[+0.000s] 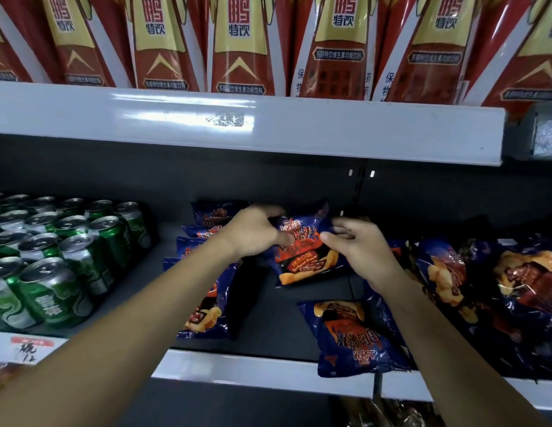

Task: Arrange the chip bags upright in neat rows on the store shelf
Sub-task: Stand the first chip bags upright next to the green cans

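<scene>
Dark-blue chip bags, orange print; green cans.

Bare shelf floor between chip bag row and fallen bag.

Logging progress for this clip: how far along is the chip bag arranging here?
Done: one row of bags stands front to back beside the green cans. In hand: left hand and right hand grip the middle bag by its top, upright mid-shelf. Left: an upside-down bag lies flat at the front edge, and a jumbled heap of bags covers the right side.
</scene>
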`<state>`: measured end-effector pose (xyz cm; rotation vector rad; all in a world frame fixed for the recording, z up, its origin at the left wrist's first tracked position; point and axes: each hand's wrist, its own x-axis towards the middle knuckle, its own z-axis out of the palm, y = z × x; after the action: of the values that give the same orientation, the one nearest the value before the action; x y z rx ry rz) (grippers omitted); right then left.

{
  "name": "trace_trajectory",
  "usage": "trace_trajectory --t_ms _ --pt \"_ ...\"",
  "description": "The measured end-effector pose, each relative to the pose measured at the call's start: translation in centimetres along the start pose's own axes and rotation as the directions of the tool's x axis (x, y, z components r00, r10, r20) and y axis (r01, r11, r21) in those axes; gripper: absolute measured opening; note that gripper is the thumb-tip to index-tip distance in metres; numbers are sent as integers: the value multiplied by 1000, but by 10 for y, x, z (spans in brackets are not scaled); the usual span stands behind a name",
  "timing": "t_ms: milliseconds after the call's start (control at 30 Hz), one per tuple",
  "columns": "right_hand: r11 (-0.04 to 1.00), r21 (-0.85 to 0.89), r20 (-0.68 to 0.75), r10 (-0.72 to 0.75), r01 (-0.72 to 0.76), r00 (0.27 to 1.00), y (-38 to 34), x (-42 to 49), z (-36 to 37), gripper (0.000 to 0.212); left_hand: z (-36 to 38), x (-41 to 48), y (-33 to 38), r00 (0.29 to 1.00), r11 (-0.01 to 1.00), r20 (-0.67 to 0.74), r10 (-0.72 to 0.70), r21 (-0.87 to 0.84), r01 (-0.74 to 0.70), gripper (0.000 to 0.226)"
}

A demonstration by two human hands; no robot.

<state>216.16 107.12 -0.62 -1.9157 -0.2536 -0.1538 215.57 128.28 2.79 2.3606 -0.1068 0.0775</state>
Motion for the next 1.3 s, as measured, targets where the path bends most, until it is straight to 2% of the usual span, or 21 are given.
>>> trace_trajectory --t_ms 100,133,200,267,333,400,467,533,600,700,833,933,1033,1100,1200,1300 --pt "1000 -1 -56 16 -16 998 3 1 6 14 8 0 -7 986 992 -164 38 -114 -57 69" --pt "999 21 -97 43 -41 994 6 2 8 14 12 -1 -10 972 981 -234 25 -180 -68 71" --pt "987 107 -175 136 -119 975 14 8 10 25 21 -5 -15 945 931 -317 -86 -364 -37 68" --pt "967 185 -204 211 -174 956 19 12 13 26 36 -8 -20 937 882 -267 -224 -465 78 63" --pt "948 252 -194 247 -195 949 22 16 18 28 53 -10 -28 942 877 -185 -279 -449 171 58" --pt "944 249 -197 269 -218 943 27 21 27 26 68 -8 -35 949 876 -152 -276 -446 184 44" --pt "946 208 -215 291 -247 932 32 28 36 24 76 -4 -38 953 875 -146 -264 -452 173 41" --pt "955 126 -212 291 -269 933 37 38 44 12 81 1 -37 952 869 -144 -269 -462 176 49" --pt "951 27 -216 306 -308 927 40 48 50 20 86 6 -37 948 864 -154 -280 -470 179 50" --pt "936 -126 -215 297 -328 930 43 59 59 9 93 9 -39 937 847 -156 -314 -491 202 54" --pt "893 -303 -195 284 -333 939 50 69 69 18 103 18 -48 914 822 -131 -384 -499 273 44" --pt "866 -379 -190 273 -327 943 58 72 75 12 109 27 -58 908 850 -163 -387 -444 283 47" --pt "876 -353 -194 275 -328 942 65 75 81 11 102 21 -52 906 863 -125 -404 -379 332 72" --pt "883 -311 -206 298 -352 932 68 77 84 19 101 19 -53 905 853 -120 -409 -404 332 78" --pt "888 -246 -198 345 -388 917 72 80 84 25 107 20 -61 909 843 -132 -396 -444 303 70" --pt "898 -181 -163 374 -400 913 72 81 81 16 109 22 -70 922 839 -80 -380 -449 307 54"
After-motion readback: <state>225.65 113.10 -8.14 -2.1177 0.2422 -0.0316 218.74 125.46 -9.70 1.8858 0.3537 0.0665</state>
